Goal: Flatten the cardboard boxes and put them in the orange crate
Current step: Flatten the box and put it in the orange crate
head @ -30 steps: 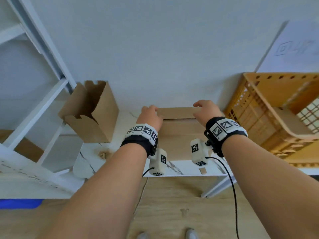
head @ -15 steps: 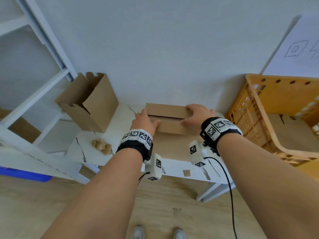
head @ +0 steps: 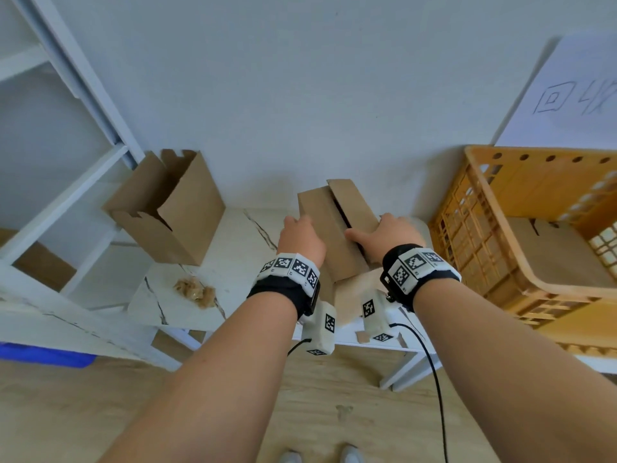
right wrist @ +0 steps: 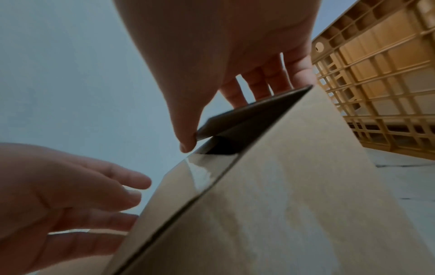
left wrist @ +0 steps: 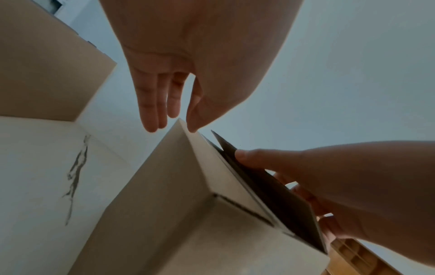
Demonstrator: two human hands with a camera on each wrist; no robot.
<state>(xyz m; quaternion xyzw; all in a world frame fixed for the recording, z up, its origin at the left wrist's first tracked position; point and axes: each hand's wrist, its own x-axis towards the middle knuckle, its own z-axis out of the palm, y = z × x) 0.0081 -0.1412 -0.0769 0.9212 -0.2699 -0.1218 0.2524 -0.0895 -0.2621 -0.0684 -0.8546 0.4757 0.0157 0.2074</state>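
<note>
A closed brown cardboard box stands tilted on the white marble table, one end towards me. My left hand lies with straight fingers along its left side, thumb on the top corner. My right hand pinches a raised top flap, thumb in front and fingers behind it. A second box stands with its flaps open at the table's far left. The orange crate is at the right, with flat cardboard inside.
A wad of crumpled brown tape lies on the table's left front. A small cardboard scrap sits at the front edge. A white shelf frame stands at the left, and the wall is just behind the table.
The box lay crosswise under both hands; it has been turned end-on and tilted. My right hand has pulled one top flap up, opening a dark gap.
</note>
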